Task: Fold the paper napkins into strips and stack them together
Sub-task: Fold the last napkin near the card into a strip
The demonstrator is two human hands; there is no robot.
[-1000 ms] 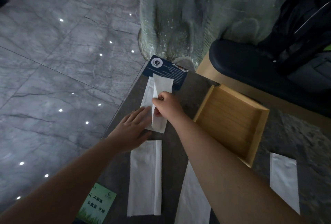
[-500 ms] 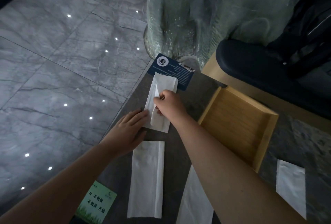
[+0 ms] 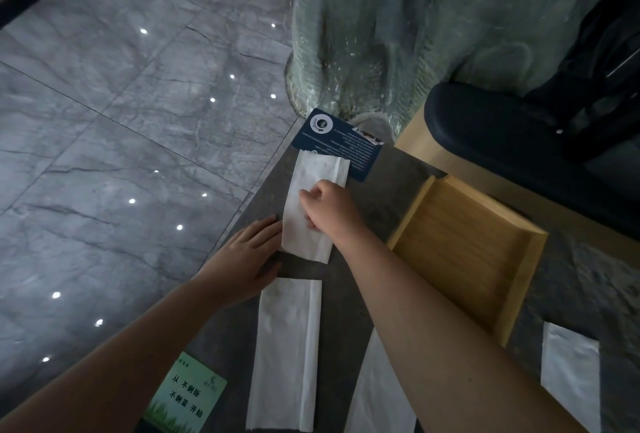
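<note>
A white paper napkin (image 3: 313,190) lies as a long strip on the dark stone table, its far end over a blue card. My right hand (image 3: 329,207) presses down on the middle of this strip with curled fingers. My left hand (image 3: 249,252) lies flat on the table, fingertips touching the strip's near left edge. A second folded strip (image 3: 287,353) lies just below it. A third napkin (image 3: 377,394) shows partly under my right forearm. A fourth napkin (image 3: 571,370) lies at the right.
An open wooden tray (image 3: 519,280) stands right of my right arm. A blue card (image 3: 339,141) sits at the table's far corner, a green sign (image 3: 187,394) at the near left edge. Grey tiled floor lies left; a stone pillar and a dark seat (image 3: 512,127) lie behind.
The raised flap my right hand pinched has been laid down flat; the napkin is now a closed strip. My left hand has slid slightly off the napkin to its edge.
</note>
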